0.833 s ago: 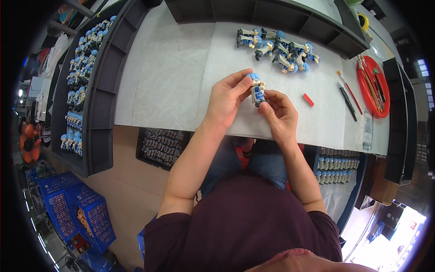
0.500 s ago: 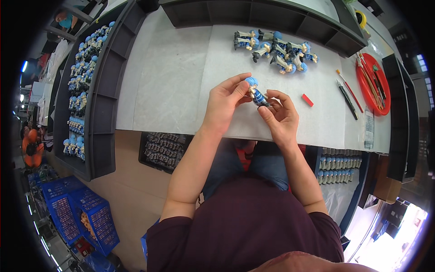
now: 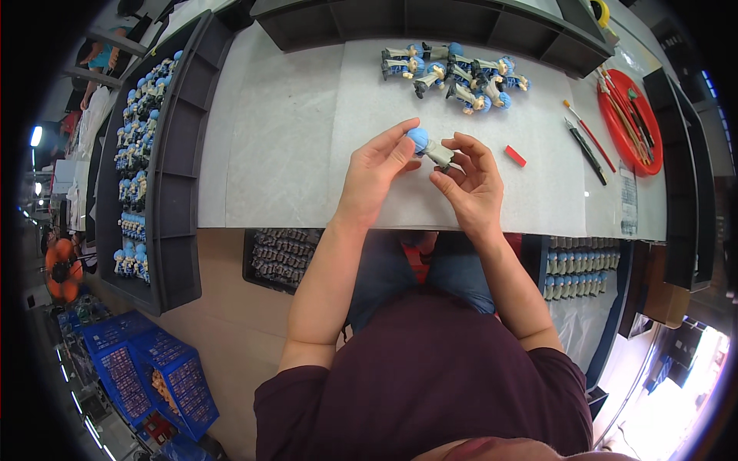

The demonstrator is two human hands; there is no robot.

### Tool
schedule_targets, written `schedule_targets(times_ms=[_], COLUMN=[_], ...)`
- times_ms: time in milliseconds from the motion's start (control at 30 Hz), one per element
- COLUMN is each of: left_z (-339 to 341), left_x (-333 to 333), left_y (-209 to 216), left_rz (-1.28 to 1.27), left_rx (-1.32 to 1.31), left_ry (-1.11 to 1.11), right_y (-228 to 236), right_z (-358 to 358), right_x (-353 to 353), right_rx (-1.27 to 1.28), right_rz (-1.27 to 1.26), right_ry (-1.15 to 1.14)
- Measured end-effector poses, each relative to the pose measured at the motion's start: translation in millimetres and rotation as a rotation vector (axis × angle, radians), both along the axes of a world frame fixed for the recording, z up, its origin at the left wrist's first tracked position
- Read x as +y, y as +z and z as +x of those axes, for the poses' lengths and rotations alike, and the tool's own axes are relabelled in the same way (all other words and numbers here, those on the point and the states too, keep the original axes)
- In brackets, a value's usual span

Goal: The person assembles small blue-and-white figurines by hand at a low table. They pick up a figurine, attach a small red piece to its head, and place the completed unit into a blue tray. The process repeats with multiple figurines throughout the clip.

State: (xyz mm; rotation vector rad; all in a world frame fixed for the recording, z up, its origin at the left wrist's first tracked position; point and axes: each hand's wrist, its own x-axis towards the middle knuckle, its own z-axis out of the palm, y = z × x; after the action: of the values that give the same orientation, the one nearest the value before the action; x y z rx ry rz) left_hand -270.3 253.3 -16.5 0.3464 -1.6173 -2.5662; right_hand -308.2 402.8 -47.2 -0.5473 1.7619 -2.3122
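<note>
A small figurine (image 3: 439, 154) with pale blue hair is held above the white work surface, its light grey back facing up and its body tilted. My left hand (image 3: 377, 165) pinches it at the head between thumb and fingers. Around its feet are the curled thumb and fingers of my right hand (image 3: 474, 180), which partly hide the lower end. Beyond my hands, several similar figurines (image 3: 461, 77) lie in a loose group on the table. A small red block (image 3: 515, 156) rests to the right of my right hand.
A dark divided tray (image 3: 430, 27) spans the table's far side. Another tray (image 3: 173, 192) at the left holds rows of figurines. On the right lie a black pen-like tool (image 3: 586, 151), a thin red brush (image 3: 590, 136) and a red oval dish (image 3: 632, 157) with brushes. Blue crates (image 3: 146, 369) stand lower left.
The figurine has been turned over: its blue striped front showed before, its grey back shows now. Both hands keep nearly the same place around it. The whole view has shifted slightly.
</note>
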Motion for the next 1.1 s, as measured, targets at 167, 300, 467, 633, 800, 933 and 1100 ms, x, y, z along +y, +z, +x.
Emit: schedule_targets(times_ms=[167,300,467,633,800,933,1100], left_z=[0.9,2.6,3.7,4.9,9.6,11.3,8.3], left_x=[-0.5,0.0,-0.2,1.6,11.6,26.6,31.0], left_y=[-4.9,-3.2,-3.3,-5.3,-12.3,-13.8,-36.2], left_rz=[-0.108,-0.087,-0.080,-0.161,-0.189,-0.262,-0.394], left_rx=[0.018,0.028,0.025,0.082,0.099,0.161,0.179], left_ry=[0.043,0.058,0.084,0.038,0.102,0.150,0.072], right_y=[0.6,1.1,1.7,-0.3,12.8,25.3,28.8], right_z=[-0.2,0.1,1.9,1.3,2.9,-25.0,-60.9], right_x=[0.3,0.7,-0.8,-1.0,6.2,47.9,99.2], right_rx=[0.004,0.000,-0.024,-0.022,0.285,0.426,0.488], right_rz=[0.026,0.035,0.028,0.008,0.347,0.460,0.863], right_ry=[0.002,0.017,0.026,0.014,-0.128,-0.298,-0.442])
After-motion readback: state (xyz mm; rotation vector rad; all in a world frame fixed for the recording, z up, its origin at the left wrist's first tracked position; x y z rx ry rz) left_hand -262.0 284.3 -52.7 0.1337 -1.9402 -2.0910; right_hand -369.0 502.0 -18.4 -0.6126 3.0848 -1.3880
